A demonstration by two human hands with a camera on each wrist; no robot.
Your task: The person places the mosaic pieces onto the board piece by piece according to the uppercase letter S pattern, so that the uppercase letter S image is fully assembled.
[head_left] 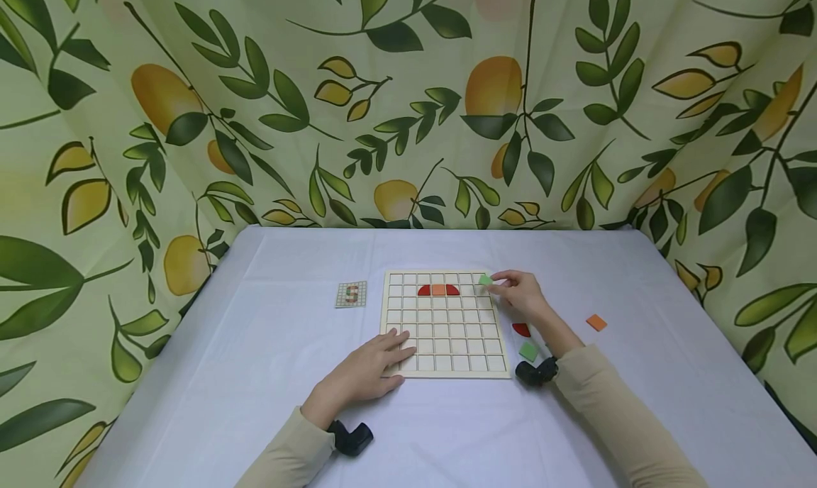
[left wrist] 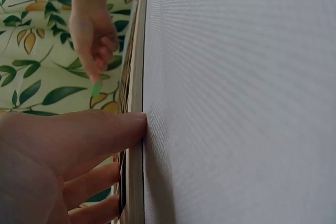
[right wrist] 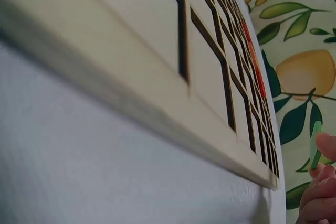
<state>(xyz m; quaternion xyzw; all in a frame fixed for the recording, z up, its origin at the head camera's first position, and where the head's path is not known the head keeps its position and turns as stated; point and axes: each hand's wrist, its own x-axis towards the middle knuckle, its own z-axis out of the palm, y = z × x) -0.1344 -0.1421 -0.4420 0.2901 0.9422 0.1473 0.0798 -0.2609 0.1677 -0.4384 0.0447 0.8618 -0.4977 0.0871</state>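
Note:
A wooden grid board (head_left: 440, 340) lies on the table, with an orange square tile (head_left: 438, 289) in its upper part between two red rounded tiles (head_left: 452, 289). My right hand (head_left: 520, 293) pinches a green square tile (head_left: 486, 279) by its edge, over the board's upper right corner. In the right wrist view the green tile (right wrist: 316, 145) stands on edge between thumb and fingers. My left hand (head_left: 370, 367) rests on the board's lower left corner, fingers extended over the grid. Its thumb (left wrist: 107, 129) touches the frame's side in the left wrist view.
Left of the board lies a small pattern card (head_left: 351, 294). Beside its right edge are a red rounded tile (head_left: 521, 329) and another green tile (head_left: 528, 351), near the right wrist. An orange tile (head_left: 596, 323) lies farther right. A leaf-patterned curtain (head_left: 408, 119) hangs behind the table.

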